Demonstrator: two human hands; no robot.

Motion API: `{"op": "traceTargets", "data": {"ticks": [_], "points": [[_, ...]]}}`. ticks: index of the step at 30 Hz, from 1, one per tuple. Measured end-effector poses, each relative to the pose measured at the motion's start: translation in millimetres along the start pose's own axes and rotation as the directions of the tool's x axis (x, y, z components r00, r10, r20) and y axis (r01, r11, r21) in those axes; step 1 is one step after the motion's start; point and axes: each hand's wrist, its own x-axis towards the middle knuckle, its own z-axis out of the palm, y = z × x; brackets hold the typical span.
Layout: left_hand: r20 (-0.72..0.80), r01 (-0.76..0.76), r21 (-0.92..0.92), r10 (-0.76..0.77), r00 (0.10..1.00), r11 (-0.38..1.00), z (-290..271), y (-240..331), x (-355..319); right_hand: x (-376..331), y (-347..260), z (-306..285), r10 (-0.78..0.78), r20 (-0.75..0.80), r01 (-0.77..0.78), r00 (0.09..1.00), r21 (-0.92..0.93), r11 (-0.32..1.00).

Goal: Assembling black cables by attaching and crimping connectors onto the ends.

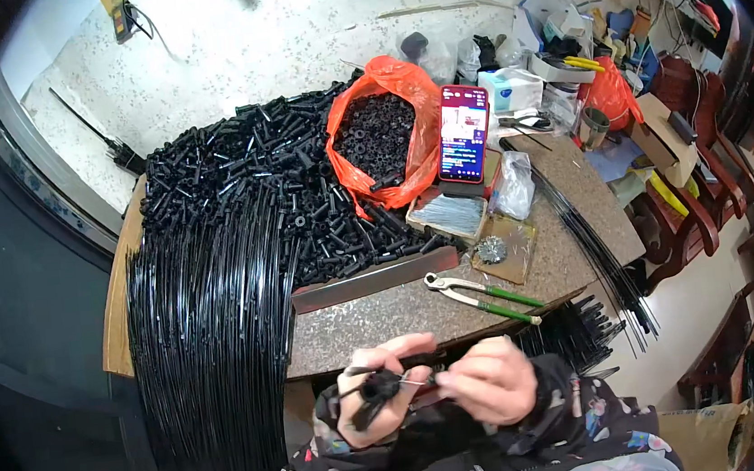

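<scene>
In front of my body, my left hand is closed around a black plastic part with a thin dark rod sticking out of it. A thin silvery pin runs from that part toward my right hand. The right fingertips pinch a small dark piece at the pin's other end, too small and blurred to name. Just beyond my hands, end-cutting pincers with green handles lie near the table's front edge. Small silvery metal pieces sit heaped on a flat tan board, beside a box of thin metal pins.
Black plastic tubes are piled at the back left behind a dark bar. Long black rods overhang the left edge; more rods lie right. A red bag of small black parts stands beside an upright phone.
</scene>
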Motion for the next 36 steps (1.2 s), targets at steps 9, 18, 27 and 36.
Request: {"op": "traceTargets", "data": {"ticks": [9, 18, 27, 36], "points": [[-0.171, 0.049, 0.07, -0.036, 0.985, 0.996, -14.0, -23.4, -10.7, -71.2, 33.6, -16.4, 0.579, 0.242, -0.232, 0.778, -0.746, 0.624], [-0.107, -0.02, 0.031, 0.023, 0.994, 0.999, -32.5, 13.2, -24.8, -29.7, -18.0, -20.0, 0.508, 0.708, -0.859, 0.491, 0.492, 0.144], [-0.144, -0.157, 0.049, 0.163, 0.976, 0.986, -28.3, 45.5, -52.7, -1.0, -89.1, -59.7, 0.033, 0.397, 0.138, 0.917, -0.395, 0.908], [-0.081, -0.141, -0.121, 0.131, 0.988, 0.983, -29.7, 59.6, -57.4, -13.8, -80.8, -54.8, 0.333, 0.808, -0.873, 0.486, 0.43, 0.23]]}}
